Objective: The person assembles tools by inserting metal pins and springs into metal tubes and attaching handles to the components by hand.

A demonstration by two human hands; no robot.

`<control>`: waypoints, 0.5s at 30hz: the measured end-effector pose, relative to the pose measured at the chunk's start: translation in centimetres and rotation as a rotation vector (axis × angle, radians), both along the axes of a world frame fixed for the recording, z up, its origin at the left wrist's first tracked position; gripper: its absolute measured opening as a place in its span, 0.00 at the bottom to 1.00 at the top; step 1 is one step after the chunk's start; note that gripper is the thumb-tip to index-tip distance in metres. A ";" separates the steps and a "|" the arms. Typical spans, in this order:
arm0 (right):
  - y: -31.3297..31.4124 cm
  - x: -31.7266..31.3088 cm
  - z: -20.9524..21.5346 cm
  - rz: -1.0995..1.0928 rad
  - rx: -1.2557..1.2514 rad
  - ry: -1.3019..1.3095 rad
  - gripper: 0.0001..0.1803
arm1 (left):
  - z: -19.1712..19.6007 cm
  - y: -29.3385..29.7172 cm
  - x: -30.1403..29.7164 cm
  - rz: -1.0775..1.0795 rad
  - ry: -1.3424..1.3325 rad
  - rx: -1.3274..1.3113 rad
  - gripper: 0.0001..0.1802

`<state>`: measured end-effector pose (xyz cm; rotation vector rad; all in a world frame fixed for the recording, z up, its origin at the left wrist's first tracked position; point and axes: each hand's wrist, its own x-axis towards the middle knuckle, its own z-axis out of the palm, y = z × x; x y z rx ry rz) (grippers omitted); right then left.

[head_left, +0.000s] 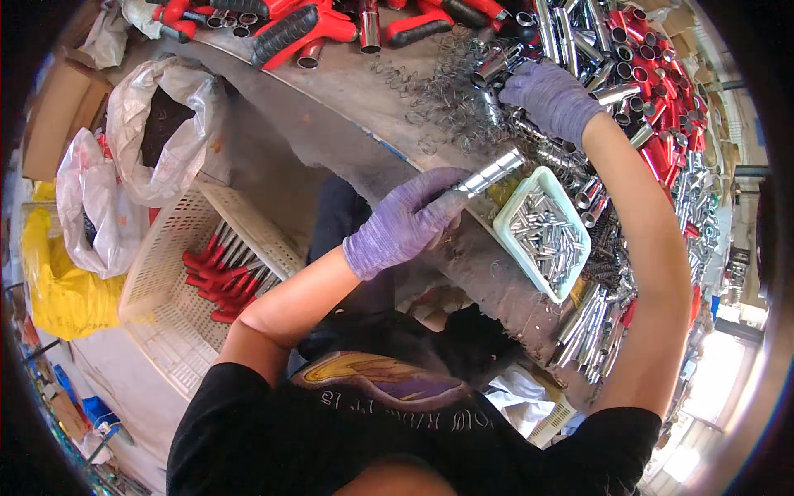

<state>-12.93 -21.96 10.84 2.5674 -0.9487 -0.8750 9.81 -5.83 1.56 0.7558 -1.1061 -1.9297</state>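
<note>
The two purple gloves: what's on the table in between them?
In the head view, between the left hand and the right hand lie the metal tube held by the left hand and loose wire rings.

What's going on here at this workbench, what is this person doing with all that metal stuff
A person in purple knit gloves is working at a cluttered metal bench. The left hand grips a shiny metal tube and holds it just above the bench edge, beside a pale green tray full of small metal sleeves. The right hand reaches into a heap of wire springs and metal tubes further back. Red-handled tools lie at the far side, and more lie in a white basket on the person's left.
</note>
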 end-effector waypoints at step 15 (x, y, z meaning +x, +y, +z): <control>16.0 -1.9 5.6 -0.890 0.074 -1.695 0.21 | 2.0 3.4 -1.0 -0.136 0.075 0.210 0.19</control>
